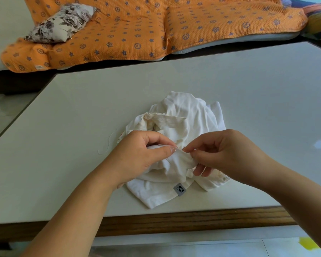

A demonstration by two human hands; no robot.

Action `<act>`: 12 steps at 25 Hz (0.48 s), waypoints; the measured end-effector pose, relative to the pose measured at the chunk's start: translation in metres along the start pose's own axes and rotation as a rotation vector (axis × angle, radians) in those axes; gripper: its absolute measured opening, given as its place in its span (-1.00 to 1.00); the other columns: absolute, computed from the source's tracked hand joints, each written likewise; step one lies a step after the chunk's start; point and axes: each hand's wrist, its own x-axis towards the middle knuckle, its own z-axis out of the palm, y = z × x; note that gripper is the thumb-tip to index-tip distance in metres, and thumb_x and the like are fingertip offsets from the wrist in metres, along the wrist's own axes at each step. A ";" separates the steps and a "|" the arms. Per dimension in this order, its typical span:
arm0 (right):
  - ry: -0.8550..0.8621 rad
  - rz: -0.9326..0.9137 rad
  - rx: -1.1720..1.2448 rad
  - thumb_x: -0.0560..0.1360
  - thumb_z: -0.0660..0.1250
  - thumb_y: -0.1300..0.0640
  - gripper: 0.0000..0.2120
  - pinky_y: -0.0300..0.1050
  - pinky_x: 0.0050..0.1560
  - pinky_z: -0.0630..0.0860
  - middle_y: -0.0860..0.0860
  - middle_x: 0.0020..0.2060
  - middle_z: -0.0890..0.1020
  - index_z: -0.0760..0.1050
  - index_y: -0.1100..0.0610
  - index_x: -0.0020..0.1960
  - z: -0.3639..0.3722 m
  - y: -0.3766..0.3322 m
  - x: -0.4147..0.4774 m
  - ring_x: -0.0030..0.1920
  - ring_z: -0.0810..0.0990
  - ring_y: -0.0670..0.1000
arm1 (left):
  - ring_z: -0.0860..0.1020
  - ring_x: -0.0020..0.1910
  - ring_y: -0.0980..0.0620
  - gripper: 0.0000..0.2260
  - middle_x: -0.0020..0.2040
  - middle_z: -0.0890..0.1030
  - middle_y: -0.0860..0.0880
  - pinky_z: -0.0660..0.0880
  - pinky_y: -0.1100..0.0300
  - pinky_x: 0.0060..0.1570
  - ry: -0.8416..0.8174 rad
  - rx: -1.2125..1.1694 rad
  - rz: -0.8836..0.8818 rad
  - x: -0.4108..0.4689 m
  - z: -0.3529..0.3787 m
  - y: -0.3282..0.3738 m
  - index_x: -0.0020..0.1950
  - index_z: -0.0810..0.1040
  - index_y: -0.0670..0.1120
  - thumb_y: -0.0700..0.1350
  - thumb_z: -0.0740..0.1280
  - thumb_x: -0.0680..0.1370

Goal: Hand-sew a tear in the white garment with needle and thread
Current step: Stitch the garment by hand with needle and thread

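**Fingers (163, 151) of both hands pinching one fold of a white garment**

The thumb and forefinger of the left hand (137, 154) are pressing together on a raised ridge of cloth. The thumb and forefinger of the right hand (230, 154) are pinching the same ridge just beside them, fingertips almost touching. The other right fingers are curling loosely underneath the fabric. No needle is showing at this size, so I cannot tell whether the right hand is also holding one.

The white garment (178, 115) is lying bunched on a pale table (248, 89), near the middle of its near edge, with a small grey label (179, 189) facing the viewer. A loose strand of pale thread (107, 143) is curling on the tabletop just off the garment's left side. Beyond the far edge, an orange patterned sofa cover (137, 34) and a floral pillow (61, 23) are showing.

The step appears to be closing the tear between the two pinches, ready for a stitch. To do it well, the left hand should probably be holding the torn edges level and lightly taut, without stretching the soft knit. The right hand would be taking small, even bites close to the edge. The fingertips are sitting so close together that pricking the left thumb is a likely risk, and white thread on white cloth will be hard to follow.
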 end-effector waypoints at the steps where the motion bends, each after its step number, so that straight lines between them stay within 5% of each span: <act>1: -0.007 0.000 -0.001 0.53 0.34 0.27 -0.77 -0.35 -0.20 0.56 0.00 -0.38 0.71 0.68 -0.02 -0.08 0.000 0.000 0.000 -0.36 0.69 -0.10 | 0.64 -0.04 0.25 -0.93 -0.11 0.71 0.15 0.48 0.37 0.00 -0.001 0.003 0.001 0.000 0.000 0.000 -0.12 0.71 0.07 -0.10 0.46 0.49; 12: -0.040 0.027 0.017 0.56 0.33 0.22 -0.79 -0.34 -0.19 0.56 0.00 -0.35 0.72 0.66 -0.05 -0.07 0.000 -0.001 -0.001 -0.34 0.68 -0.10 | 0.64 -0.03 0.26 -0.95 -0.11 0.71 0.15 0.45 0.37 -0.01 -0.002 -0.018 -0.009 0.000 0.001 0.001 -0.11 0.71 0.06 -0.08 0.45 0.49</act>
